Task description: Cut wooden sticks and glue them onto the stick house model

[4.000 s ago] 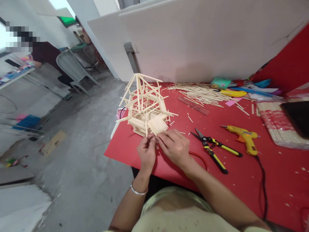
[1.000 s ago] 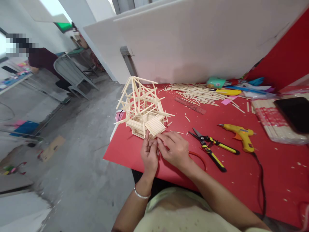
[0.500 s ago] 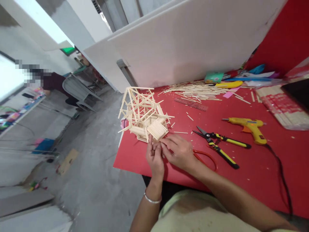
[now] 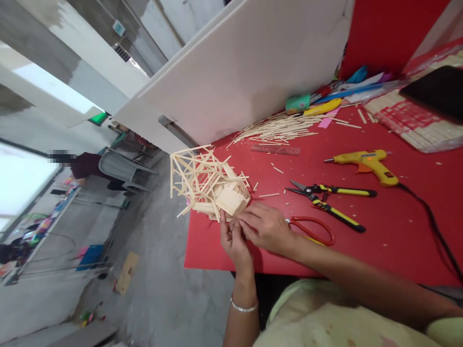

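A small house model (image 4: 208, 183) built of thin pale wooden sticks stands at the left front corner of the red table (image 4: 379, 231). My left hand (image 4: 233, 238) and my right hand (image 4: 265, 226) meet right below the model's slatted front panel. The fingertips of both hands are pinched together against the panel's lower edge. What they pinch is too small to make out.
Yellow-handled snips (image 4: 327, 200), red-handled scissors (image 4: 311, 230) and a yellow glue gun (image 4: 367, 163) with a black cord lie right of my hands. A pile of loose sticks (image 4: 278, 130) and a ruler (image 4: 275, 150) lie by the white board. Another person (image 4: 85, 165) sits far left.
My view has tilted and swung, so the table now slopes up to the right. My hands stay pinched at the front of the stick house.
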A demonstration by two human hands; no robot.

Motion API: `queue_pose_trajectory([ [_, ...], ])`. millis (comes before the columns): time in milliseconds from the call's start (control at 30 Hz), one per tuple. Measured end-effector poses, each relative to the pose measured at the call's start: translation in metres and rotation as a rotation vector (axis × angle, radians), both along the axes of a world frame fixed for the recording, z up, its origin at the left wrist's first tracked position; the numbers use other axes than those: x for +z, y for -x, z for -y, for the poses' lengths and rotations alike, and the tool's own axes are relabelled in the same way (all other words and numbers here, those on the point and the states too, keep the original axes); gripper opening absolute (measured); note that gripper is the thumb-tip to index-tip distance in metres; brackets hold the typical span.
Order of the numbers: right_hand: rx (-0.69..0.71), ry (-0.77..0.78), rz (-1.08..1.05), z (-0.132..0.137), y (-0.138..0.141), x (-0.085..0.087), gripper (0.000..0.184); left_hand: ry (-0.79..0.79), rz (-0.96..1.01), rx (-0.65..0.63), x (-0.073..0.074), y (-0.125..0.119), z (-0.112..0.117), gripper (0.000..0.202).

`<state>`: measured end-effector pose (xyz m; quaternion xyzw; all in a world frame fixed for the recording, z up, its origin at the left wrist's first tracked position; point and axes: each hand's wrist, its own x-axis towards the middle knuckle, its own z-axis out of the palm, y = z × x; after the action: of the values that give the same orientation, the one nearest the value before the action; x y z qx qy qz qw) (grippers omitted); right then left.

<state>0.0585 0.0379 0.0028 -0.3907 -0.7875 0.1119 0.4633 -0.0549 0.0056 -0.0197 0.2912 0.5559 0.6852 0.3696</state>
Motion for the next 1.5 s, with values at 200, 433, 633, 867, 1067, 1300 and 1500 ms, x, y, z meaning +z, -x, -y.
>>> queue_pose_trajectory([
  [200,-0.001,0.005,0.001,0.0010,-0.0008,0.0001,0.020,-0.024,0.026,-0.015,-0.0024,0.0009,0.0003,0.069],
  [433,0.003,-0.007,0.002,0.0009,0.0003,0.0015,0.019,-0.027,-0.002,-0.018,-0.0042,0.0021,-0.0007,0.067],
  [633,0.012,0.004,0.000,0.0009,0.0003,0.0006,0.019,-0.032,0.010,-0.017,-0.0053,0.0022,-0.0006,0.066],
  [867,0.006,0.009,0.012,0.0014,-0.0007,0.0015,0.018,-0.020,0.002,-0.013,-0.0022,0.0009,0.0000,0.067],
  [1067,-0.002,-0.001,0.008,0.0016,-0.0013,0.0030,0.018,0.000,-0.030,-0.013,-0.0024,0.0013,0.0000,0.071],
  [1300,-0.002,0.001,0.011,0.0017,-0.0014,0.0012,0.018,-0.012,-0.012,-0.013,-0.0014,0.0006,0.0001,0.070],
  [1500,-0.012,-0.023,0.005,0.0016,-0.0009,0.0034,0.018,0.010,-0.050,-0.004,0.0011,-0.0006,0.0005,0.070],
])
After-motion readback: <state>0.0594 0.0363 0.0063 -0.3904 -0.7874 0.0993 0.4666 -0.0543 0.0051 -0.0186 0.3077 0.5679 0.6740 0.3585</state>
